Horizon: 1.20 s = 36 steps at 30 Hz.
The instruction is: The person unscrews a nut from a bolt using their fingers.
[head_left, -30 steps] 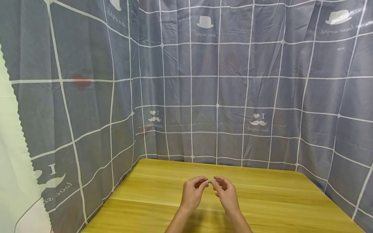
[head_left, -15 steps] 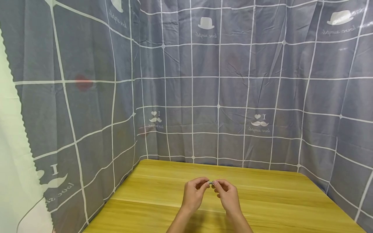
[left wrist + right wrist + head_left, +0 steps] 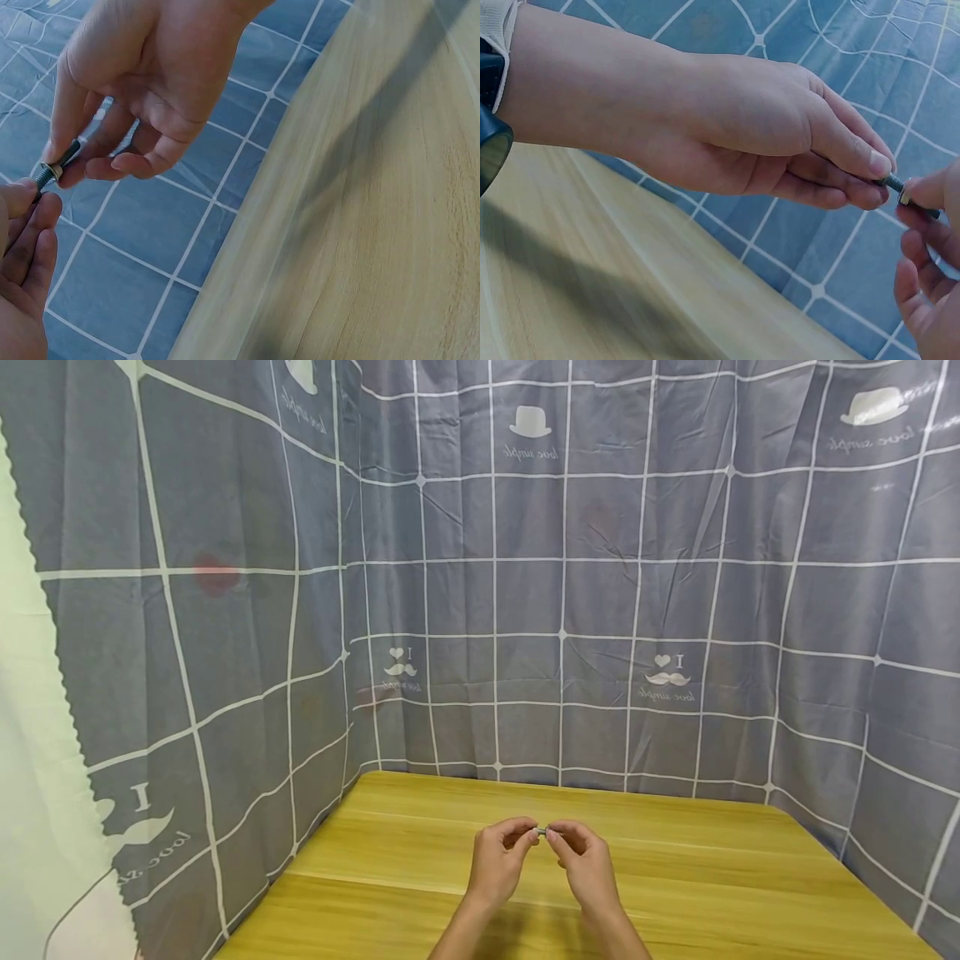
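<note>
Both hands, left (image 3: 498,858) and right (image 3: 587,862), pinch one bolt (image 3: 543,832) above table (image 3: 712,877) centre; curtain (image 3: 525,610) edges 12 o'clock. Wrist views show threads and nut (image 3: 54,172).

A makeshift recording booth: grey printed cloth (image 3: 570,593) hung on three sides around a bare wooden tabletop (image 3: 675,877).

The right hand (image 3: 583,860) has edged slightly left toward the left hand (image 3: 498,860), its fingertips closing in on the small bolt (image 3: 542,832) between them.
</note>
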Each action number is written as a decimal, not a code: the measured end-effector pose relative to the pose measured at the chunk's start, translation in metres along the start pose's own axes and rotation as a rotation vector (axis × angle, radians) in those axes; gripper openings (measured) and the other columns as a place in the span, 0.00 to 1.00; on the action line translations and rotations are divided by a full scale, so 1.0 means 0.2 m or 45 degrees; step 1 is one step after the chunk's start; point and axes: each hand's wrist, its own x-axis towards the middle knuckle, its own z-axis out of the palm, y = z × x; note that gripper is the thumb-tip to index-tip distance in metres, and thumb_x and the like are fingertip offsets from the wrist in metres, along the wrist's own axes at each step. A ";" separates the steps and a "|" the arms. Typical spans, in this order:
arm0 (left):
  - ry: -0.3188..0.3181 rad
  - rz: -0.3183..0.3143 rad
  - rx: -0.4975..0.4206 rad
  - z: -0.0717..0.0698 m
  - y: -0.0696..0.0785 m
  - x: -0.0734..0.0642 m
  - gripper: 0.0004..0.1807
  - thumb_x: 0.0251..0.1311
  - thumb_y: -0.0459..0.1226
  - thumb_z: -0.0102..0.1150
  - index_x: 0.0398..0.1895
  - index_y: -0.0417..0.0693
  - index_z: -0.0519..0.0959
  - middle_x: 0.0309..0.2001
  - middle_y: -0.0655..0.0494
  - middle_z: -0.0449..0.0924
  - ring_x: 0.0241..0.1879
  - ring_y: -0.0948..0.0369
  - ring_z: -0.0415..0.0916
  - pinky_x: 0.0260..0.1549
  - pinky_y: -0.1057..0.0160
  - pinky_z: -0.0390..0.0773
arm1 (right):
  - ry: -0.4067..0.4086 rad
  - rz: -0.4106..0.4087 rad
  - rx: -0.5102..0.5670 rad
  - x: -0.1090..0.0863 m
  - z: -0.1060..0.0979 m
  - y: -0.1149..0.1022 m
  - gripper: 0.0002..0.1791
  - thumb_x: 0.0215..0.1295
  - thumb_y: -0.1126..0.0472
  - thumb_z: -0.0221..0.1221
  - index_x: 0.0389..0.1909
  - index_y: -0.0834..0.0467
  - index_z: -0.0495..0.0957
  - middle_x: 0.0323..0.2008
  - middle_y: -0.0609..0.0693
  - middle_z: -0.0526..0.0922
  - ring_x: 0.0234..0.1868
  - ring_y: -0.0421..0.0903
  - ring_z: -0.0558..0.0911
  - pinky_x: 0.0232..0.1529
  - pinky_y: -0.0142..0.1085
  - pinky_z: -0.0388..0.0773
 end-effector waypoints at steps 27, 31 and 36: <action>-0.001 -0.030 -0.005 0.00 0.00 -0.01 0.04 0.69 0.30 0.65 0.41 0.39 0.88 0.34 0.54 0.88 0.35 0.56 0.87 0.38 0.66 0.82 | -0.078 -0.006 -0.020 0.00 -0.01 0.02 0.14 0.76 0.61 0.61 0.55 0.66 0.79 0.48 0.57 0.85 0.47 0.49 0.81 0.46 0.42 0.79; -0.005 -0.007 -0.013 0.00 0.00 0.00 0.05 0.70 0.31 0.65 0.41 0.39 0.87 0.34 0.54 0.88 0.35 0.53 0.87 0.38 0.65 0.83 | -0.094 -0.006 0.005 0.00 -0.01 0.02 0.20 0.75 0.60 0.63 0.62 0.64 0.76 0.55 0.59 0.82 0.51 0.52 0.82 0.48 0.45 0.80; 0.001 0.008 -0.017 0.00 0.00 0.00 0.04 0.68 0.31 0.65 0.40 0.39 0.87 0.34 0.52 0.88 0.34 0.55 0.87 0.37 0.65 0.83 | -0.102 0.026 -0.056 0.01 -0.01 0.02 0.18 0.78 0.56 0.59 0.58 0.65 0.78 0.48 0.56 0.84 0.48 0.51 0.80 0.46 0.45 0.79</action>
